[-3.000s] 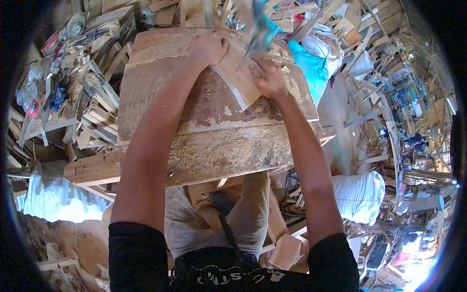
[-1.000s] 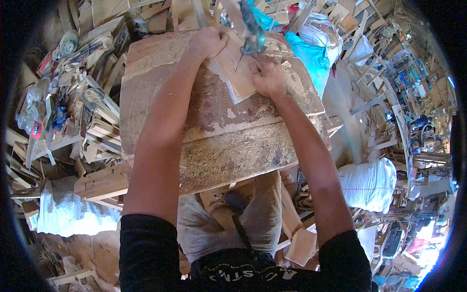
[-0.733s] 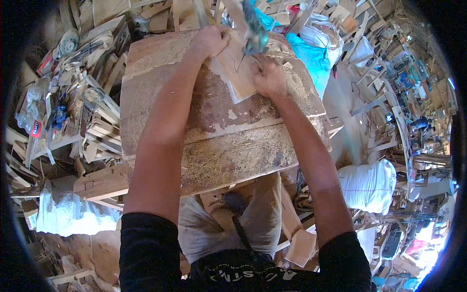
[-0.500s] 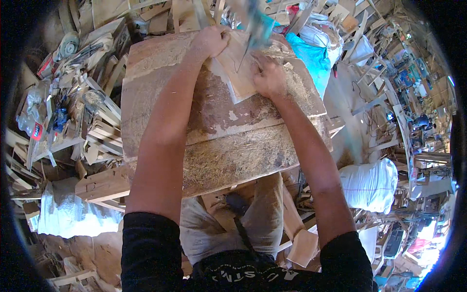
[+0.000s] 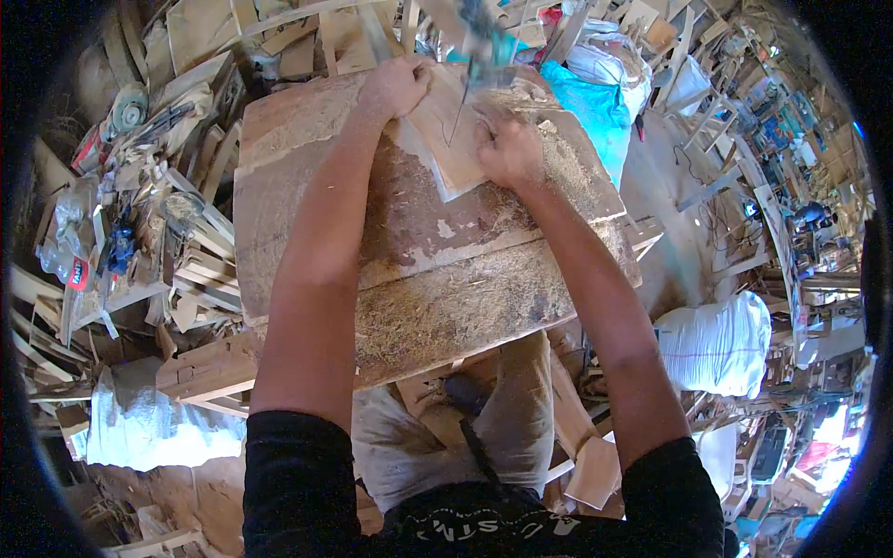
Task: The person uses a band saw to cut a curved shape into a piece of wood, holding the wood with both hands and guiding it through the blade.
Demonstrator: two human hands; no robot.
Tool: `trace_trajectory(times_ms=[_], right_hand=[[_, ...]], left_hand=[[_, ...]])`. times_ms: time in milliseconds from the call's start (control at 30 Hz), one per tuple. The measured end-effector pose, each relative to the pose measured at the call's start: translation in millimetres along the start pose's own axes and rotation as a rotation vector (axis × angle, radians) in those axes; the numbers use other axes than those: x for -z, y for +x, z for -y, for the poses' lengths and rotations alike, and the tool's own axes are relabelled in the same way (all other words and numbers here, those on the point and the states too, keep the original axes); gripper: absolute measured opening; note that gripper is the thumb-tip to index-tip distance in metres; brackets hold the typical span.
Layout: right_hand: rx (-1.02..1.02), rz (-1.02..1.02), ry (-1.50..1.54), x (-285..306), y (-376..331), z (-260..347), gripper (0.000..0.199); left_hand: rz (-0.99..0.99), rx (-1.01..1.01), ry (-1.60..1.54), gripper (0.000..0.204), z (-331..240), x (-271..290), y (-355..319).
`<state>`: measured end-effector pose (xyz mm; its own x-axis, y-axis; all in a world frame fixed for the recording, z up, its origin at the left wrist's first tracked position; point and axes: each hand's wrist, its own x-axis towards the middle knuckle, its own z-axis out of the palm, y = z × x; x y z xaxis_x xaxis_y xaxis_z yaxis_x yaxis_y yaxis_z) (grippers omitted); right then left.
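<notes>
A flat, pale wooden board (image 5: 433,139) lies at the far part of a worn, sawdust-covered worktable (image 5: 307,195). My left hand (image 5: 395,86) is closed with curled fingers at the board's far left edge. On the other side, my right hand (image 5: 512,152) is closed against the right edge, thumb toward the wood. A thin dark saw blade (image 5: 464,93) comes down to the board between my hands, below a blurred machine part (image 5: 486,42). A thin dark line runs on the board from near the blade. My fingertips are partly hidden.
Scrap wood (image 5: 200,270) is piled at the left, with a plastic bottle (image 5: 74,246) on it. A turquoise sack (image 5: 591,107) stands beyond the table's right corner. Farther right is a full white sack (image 5: 716,344). Loose sawdust (image 5: 465,307) covers the table's near part.
The whole view has shifted and turned slightly. Both hands keep their hold on the board; any movement of the board against the blade is too small to make out.
</notes>
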<state>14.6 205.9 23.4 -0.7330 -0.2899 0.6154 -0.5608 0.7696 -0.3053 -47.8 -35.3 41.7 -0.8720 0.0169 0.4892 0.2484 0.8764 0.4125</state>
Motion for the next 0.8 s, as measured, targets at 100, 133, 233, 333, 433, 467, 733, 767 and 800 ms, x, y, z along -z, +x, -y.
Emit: trace_trajectory(times_ms=[100,133,233,333,433,467,733,767,800], right_hand=[[-0.053,0.051,-0.024,1.4,0.2,1.4,0.038],[-0.080,0.079,-0.026,2.6,0.3,2.6,0.038],[-0.039,0.028,0.006,-0.7,1.8,3.2,0.036],[0.055,-0.097,0.029,-2.0,2.5,-0.4,0.035],[0.003,-0.007,0.046,-0.9,2.4,-1.4,0.035],[0.006,-0.010,0.043,-0.7,3.0,-1.0,0.036],[-0.049,0.101,-0.063,3.4,3.7,5.4,0.037],[-0.043,0.087,-0.064,3.5,4.0,4.2,0.038],[-0.033,0.072,-0.060,1.8,4.4,3.4,0.039]], left_hand=[[0.040,0.047,0.040,0.039,0.9,-3.9,3.3],[0.027,0.026,0.026,0.039,1.7,-4.4,3.6],[0.031,0.020,0.044,0.039,6.6,-4.8,5.4],[0.072,0.058,0.092,0.039,1.9,-4.4,9.8],[0.035,0.007,0.025,0.039,1.0,-3.7,5.2],[0.037,0.011,0.034,0.039,0.5,-3.5,6.5],[0.020,-0.011,0.017,0.038,-2.3,0.6,5.6],[0.020,-0.017,0.013,0.038,-6.5,1.9,3.8],[0.018,-0.022,0.014,0.037,-6.8,3.3,3.0]])
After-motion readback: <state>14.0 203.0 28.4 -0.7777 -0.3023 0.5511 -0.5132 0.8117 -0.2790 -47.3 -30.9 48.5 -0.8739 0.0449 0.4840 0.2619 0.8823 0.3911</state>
